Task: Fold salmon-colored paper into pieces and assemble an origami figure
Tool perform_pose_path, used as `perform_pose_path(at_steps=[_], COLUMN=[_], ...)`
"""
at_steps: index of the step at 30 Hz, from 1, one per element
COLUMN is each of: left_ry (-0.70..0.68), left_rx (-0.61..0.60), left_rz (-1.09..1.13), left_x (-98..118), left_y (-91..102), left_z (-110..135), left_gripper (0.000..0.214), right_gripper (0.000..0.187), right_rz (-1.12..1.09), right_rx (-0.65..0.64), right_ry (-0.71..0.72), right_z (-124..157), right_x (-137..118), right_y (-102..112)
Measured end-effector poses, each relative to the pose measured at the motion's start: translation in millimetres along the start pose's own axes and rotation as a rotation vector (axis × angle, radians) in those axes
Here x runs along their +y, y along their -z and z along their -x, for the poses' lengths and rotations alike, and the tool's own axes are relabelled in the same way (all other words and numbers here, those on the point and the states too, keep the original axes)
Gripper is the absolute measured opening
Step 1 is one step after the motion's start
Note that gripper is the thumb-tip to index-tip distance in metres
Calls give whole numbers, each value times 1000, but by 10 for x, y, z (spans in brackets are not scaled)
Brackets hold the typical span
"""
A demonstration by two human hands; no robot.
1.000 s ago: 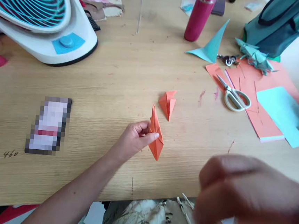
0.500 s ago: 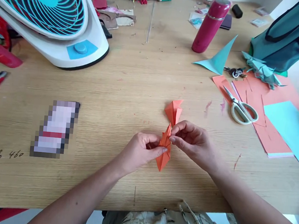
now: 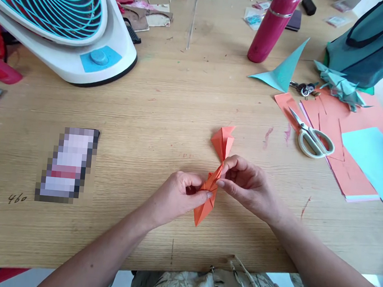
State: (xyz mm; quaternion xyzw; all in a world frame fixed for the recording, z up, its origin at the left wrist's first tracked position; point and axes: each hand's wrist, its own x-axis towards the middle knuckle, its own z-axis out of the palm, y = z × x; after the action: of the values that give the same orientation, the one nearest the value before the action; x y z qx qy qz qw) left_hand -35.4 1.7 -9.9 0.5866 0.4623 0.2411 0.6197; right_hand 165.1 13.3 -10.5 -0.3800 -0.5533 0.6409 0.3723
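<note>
Wooden worktop (image 3: 139, 125) beneath, my left hand (image 3: 177, 197) and right hand (image 3: 250, 186) pinch folded orange paper (image 3: 203, 210); scissors (image 3: 308, 132) lie to the right.

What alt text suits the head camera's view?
A left hand and right hand hold a folded orange paper over a wooden table. A second folded piece lies just beyond, scissors to the right and a fan to the left.

From afar I see my bench (image 3: 128, 133) with the fan (image 3: 56, 20) back left, the phone (image 3: 67, 164) before it; between my left grip (image 3: 182, 194) and right grip (image 3: 248, 186), the folded paper (image 3: 203, 210), a second piece (image 3: 224, 138) behind; rightward, scissors (image 3: 310, 134) on sheets (image 3: 350, 173), bottle (image 3: 273, 28) and bag (image 3: 370, 49) behind.
</note>
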Motion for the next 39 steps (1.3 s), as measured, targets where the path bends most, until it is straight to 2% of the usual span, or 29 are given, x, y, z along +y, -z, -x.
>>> perform_pose_path(at_steps=[6,16,19,23,28,34,39], left_ry=[-90,2,-24,-22,41,55,-32], left_rx=[75,131,146,178,154,108,225], left_rz=[14,135,175,204,302,310,220], left_x=[-48,-10,-26,-55,-50,-39,-40], left_y=[30,9,4,-13,-11,43,23], left_z=[-26,-18,-35,-47,-52,-68,-56], left_gripper=[22,16,17,20,17,10,12], right_gripper=[25,27,26,21,19,18,17], right_rz=[-48,-68,-21,76,86,34,-17], right_rx=[25,27,14,61,114,84,58], right_ry=[-57,-132,-140,-136,-134,-156,-146], right_z=[-2,-20,-7,10,-6,-10,-13], right_x=[30,62,74,101,146,138,117], right_y=[-25,-49,-67,-91,-85,-71,-81])
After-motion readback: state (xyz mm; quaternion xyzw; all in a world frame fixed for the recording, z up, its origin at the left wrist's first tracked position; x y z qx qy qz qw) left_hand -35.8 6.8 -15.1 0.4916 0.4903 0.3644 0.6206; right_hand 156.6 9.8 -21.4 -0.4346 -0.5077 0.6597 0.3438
